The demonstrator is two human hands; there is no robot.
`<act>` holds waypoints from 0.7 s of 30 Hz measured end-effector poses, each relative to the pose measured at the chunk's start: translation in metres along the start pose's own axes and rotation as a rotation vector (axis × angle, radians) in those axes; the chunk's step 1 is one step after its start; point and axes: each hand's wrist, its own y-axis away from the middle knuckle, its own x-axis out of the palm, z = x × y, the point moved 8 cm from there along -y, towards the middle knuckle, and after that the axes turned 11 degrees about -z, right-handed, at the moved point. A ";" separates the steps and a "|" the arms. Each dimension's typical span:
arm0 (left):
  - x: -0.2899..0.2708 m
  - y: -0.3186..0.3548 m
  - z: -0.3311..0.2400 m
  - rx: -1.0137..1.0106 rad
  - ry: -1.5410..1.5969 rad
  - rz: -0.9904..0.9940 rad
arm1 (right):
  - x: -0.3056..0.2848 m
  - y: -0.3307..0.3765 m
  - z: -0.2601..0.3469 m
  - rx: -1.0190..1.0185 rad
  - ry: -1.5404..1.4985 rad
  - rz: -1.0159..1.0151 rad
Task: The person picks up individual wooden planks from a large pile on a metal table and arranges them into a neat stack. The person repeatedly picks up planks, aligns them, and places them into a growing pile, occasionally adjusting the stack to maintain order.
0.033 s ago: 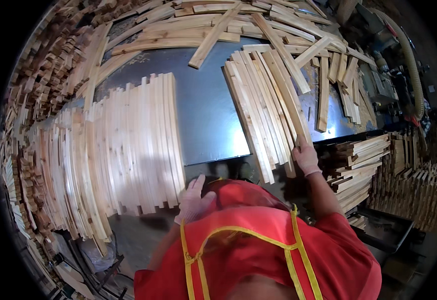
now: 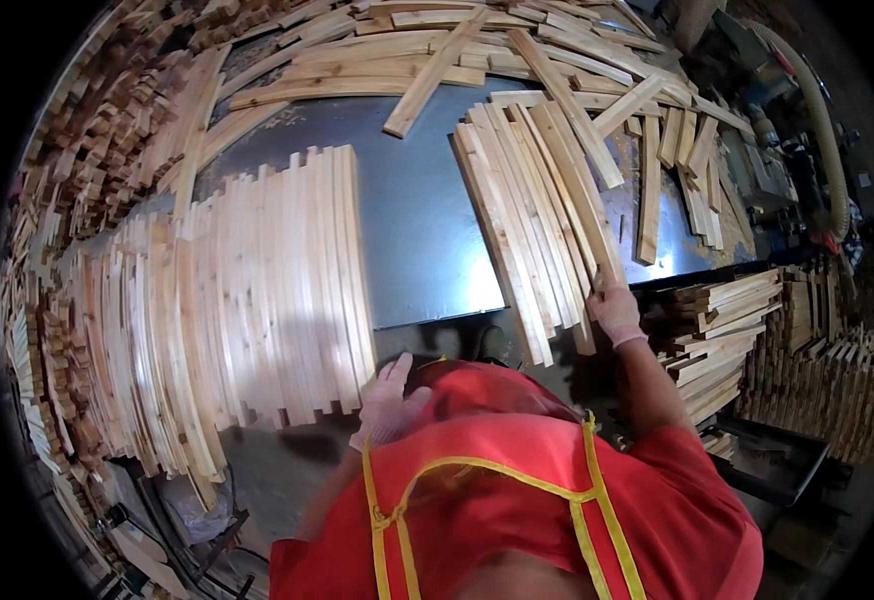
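Observation:
My right hand [image 2: 616,313], in a light glove, is closed round the near end of a wooden board [image 2: 579,180]. That board lies along the right side of a small group of wooden strips [image 2: 513,210], whose near ends overhang the table's front edge. My left hand [image 2: 389,403], also gloved, is held in front of my body with its fingers stretched out and nothing in it. It is close to the near right corner of a wide row of wooden strips [image 2: 287,290] laid side by side. Whether its fingertips touch the last strip I cannot tell.
Bare metal tabletop [image 2: 422,220] shows between the two groups. Loose boards [image 2: 377,70] lie crisscrossed along the far side. Stacked wood [image 2: 712,335] stands at the right, beside a dark metal frame [image 2: 792,480]. A ribbed hose [image 2: 822,130] and machinery are at the far right.
The whole view has shifted very slightly. Both hands keep practically the same place, the right one still gripping the board.

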 end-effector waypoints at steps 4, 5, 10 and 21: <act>-0.025 0.026 -0.006 0.046 0.028 -0.028 | -0.037 -0.019 -0.015 0.078 -0.085 -0.369; -0.033 0.036 -0.013 0.054 -0.058 -0.066 | -0.050 -0.024 -0.022 -0.045 -0.268 -0.504; -0.088 0.054 -0.054 0.020 -0.088 -0.184 | -0.106 0.041 0.058 -0.444 -0.200 -0.523; -0.201 0.090 -0.135 0.484 -0.276 -0.966 | -0.233 0.064 0.147 -1.007 -0.176 -0.791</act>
